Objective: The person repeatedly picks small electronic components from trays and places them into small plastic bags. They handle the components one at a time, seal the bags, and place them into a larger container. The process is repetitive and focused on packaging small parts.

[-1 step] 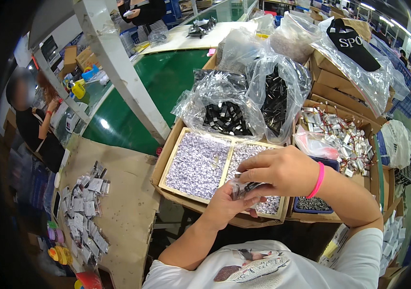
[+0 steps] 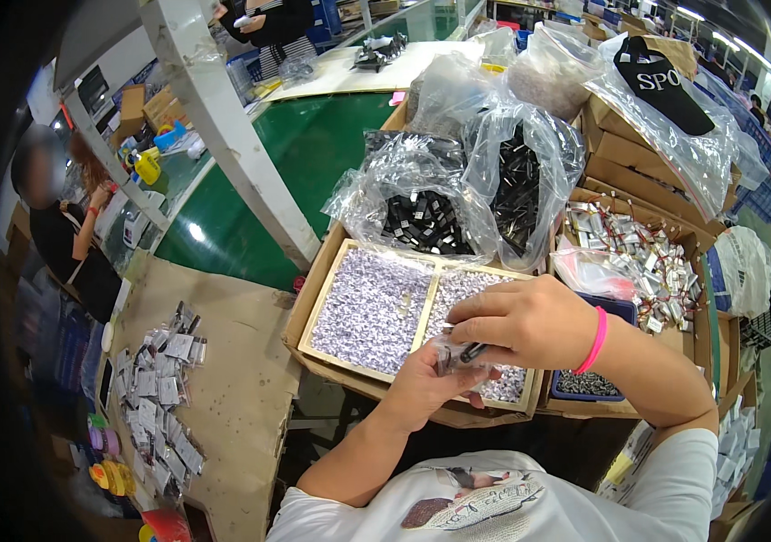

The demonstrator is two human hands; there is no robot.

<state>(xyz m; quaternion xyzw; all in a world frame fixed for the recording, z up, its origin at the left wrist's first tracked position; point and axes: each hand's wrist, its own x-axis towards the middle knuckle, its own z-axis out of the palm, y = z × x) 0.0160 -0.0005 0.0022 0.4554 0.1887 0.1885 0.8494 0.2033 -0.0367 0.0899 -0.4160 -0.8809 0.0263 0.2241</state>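
My left hand (image 2: 423,384) is closed on a small clear plastic bag (image 2: 444,357), low over the front of a divided wooden tray (image 2: 429,303). From above and to the right, my right hand (image 2: 519,318) reaches over the bag with its fingers curled. A slim black part (image 2: 472,352) shows between the right fingers and the bag's mouth, and these fingers seem to grip it. How much of it lies inside the bag is hidden by the fingers. Small white-and-purple pieces (image 2: 372,307) fill the tray's left section.
Open bags of black parts (image 2: 426,221) stand behind the tray. To the right are a carton of wired silver cells (image 2: 648,257) and a blue bin (image 2: 589,390) of small metal pieces. Filled packets (image 2: 164,388) lie piled on the left table. A white post (image 2: 232,135) rises beyond.
The slim black part between my hands has tilted and shows more plainly. My right fingers have shifted slightly; my left hand stays in place.
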